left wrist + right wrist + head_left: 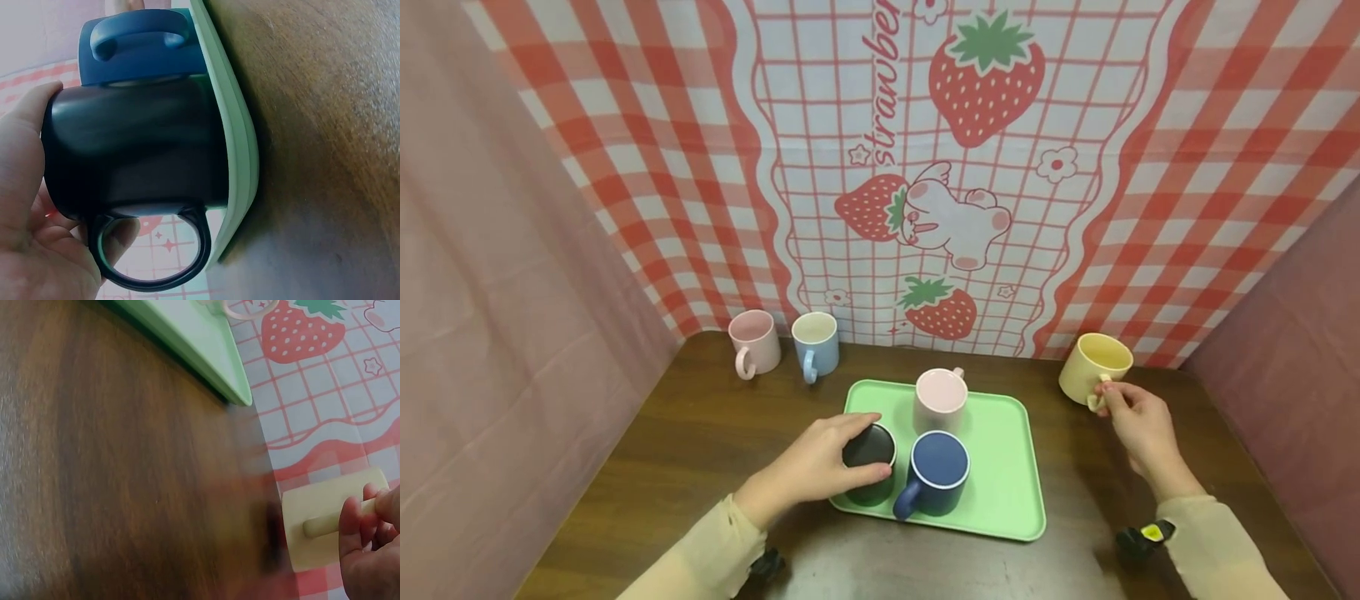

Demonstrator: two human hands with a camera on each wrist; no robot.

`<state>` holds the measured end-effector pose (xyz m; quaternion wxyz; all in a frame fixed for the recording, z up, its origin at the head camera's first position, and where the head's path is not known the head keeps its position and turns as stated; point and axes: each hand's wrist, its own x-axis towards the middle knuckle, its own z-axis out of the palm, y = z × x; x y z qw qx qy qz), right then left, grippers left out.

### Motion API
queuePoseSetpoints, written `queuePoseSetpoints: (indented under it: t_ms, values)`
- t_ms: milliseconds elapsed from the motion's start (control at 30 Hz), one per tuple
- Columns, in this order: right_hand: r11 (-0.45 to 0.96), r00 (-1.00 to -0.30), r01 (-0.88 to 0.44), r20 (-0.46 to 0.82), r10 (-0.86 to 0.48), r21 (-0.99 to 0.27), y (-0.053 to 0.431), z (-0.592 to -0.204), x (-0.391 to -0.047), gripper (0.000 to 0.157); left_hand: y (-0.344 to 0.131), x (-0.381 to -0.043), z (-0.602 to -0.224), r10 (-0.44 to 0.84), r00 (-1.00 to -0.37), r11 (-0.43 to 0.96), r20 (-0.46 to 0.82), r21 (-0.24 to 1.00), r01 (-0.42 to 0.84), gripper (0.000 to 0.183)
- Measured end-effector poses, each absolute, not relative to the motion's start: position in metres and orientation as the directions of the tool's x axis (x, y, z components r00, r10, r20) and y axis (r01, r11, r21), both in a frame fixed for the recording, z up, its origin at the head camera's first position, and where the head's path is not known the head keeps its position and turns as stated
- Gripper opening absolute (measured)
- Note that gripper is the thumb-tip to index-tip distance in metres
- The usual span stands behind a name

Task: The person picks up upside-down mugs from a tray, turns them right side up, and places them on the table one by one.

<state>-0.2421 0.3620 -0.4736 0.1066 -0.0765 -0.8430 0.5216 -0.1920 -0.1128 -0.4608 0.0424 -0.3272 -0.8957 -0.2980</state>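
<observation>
My left hand curves around the top of a black mug, thumb on the near side and fingers on the far side. That mug stands at the left front of a light green tray; its looped handle shows in the left wrist view. A dark blue mug stands beside it on the tray, and a pale pink mug behind. Over at the back right, my right hand pinches the handle of a yellow mug held upright. Whether the yellow mug touches the table is unclear.
A pink mug and a light blue mug stand at the back left of the brown wooden table. Behind the table hangs a strawberry-print checked cloth. Pink cloth hangs along the sides.
</observation>
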Motion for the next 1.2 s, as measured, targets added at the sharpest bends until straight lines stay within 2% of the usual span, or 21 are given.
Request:
queuePoseSetpoints:
  t_ms: [367, 667, 1200]
  values:
    - [0.571, -0.956, 0.051, 0.124, 0.264, -0.819, 0.372, -0.478, -0.244, 0.043, -0.112, -0.194, -0.459, 0.566, -0.783, 0.603, 0.260, 0.517, 0.608, 0.077]
    - [0.537, -0.962, 0.019, 0.130, 0.239, -0.843, 0.377, -0.484, -0.250, 0.040, -0.113, -0.194, -0.461, 0.560, -0.789, 0.606, 0.253, 0.524, 0.598, 0.077]
    - [0.519, -0.982, 0.033, 0.068, 0.175, -0.854, 0.385, -0.480, -0.253, 0.047, -0.112, -0.194, -0.462, 0.546, -0.794, 0.602, 0.268, 0.534, 0.594, 0.074]
